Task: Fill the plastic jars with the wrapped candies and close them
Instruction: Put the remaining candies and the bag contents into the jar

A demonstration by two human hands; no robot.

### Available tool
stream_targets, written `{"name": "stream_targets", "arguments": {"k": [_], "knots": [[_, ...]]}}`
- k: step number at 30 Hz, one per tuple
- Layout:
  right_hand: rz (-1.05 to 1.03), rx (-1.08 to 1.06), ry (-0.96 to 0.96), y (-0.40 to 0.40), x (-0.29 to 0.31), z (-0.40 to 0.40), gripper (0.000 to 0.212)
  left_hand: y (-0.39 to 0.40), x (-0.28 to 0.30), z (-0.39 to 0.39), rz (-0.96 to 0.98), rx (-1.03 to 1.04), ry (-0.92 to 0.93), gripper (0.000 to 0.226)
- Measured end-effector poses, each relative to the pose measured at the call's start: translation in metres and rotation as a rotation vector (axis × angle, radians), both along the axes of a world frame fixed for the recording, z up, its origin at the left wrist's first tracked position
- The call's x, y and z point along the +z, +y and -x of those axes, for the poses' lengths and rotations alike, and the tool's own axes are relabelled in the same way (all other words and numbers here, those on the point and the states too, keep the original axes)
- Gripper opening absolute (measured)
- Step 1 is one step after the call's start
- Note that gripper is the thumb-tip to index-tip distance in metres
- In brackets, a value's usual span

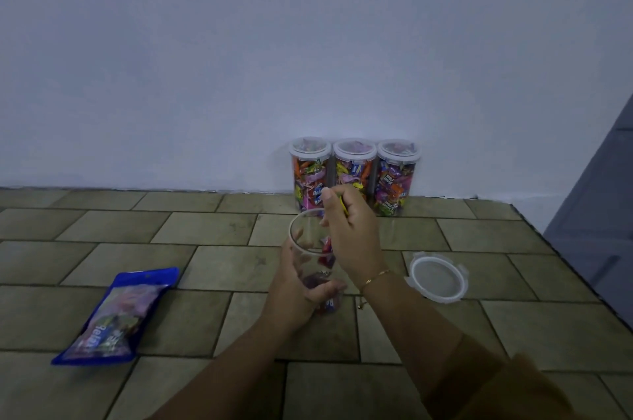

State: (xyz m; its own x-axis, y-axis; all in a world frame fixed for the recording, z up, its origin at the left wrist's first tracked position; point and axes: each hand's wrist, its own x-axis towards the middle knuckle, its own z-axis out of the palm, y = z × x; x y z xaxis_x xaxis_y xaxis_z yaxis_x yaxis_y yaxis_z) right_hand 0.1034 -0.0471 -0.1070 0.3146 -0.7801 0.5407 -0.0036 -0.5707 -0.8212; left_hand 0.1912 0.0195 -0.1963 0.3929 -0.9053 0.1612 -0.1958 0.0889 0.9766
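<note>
— How far along is the person?

— Three filled jars (354, 176) are standing lidded against the wall (308, 42), packed with wrapped candies, so those look finished. A fourth, the open jar (313, 258), is being worked on now.

— Who is holding it?

— The left hand (296, 282) is wrapping its fingers round the jar's lower body, tilting it over the tiled floor (205, 231). The right hand (352, 234) is hovering at the rim, fingers pinched on what seems to be a yellow-wrapped candy (343, 205).

— How full is it?

— Only a few red candies (325, 256) are showing at the bottom, so it is mostly empty.

— And the rest?

— The blue candy bag (116, 316) is lying to the left, apparently still holding sweets. The loose lid (436, 277) is lying flat to the right, waiting; filling and closing are both remaining.
</note>
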Motion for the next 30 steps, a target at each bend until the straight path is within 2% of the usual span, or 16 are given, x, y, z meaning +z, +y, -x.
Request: {"name": "stream_targets", "arguments": {"k": [4,11,23,26,30], "knots": [[0.001,0.022,-0.055,0.002,-0.004,0.001,0.021,0.001,0.0,0.0,0.004,0.031,-0.045,0.101],[0.055,0.031,-0.025,0.005,-0.017,0.003,0.045,0.0,-0.004,-0.001,-0.021,0.04,-0.074,0.102],[0.236,-0.056,0.0,0.004,-0.024,0.002,0.041,0.0,-0.003,-0.001,0.033,0.023,-0.091,0.09],[0.094,-0.009,-0.053,0.006,-0.022,0.004,0.04,0.0,-0.004,0.0,0.049,0.02,-0.067,0.092],[-0.314,0.11,-0.314,-0.002,-0.006,0.008,0.031,-0.006,0.001,-0.004,0.058,0.047,-0.046,0.091]]}}
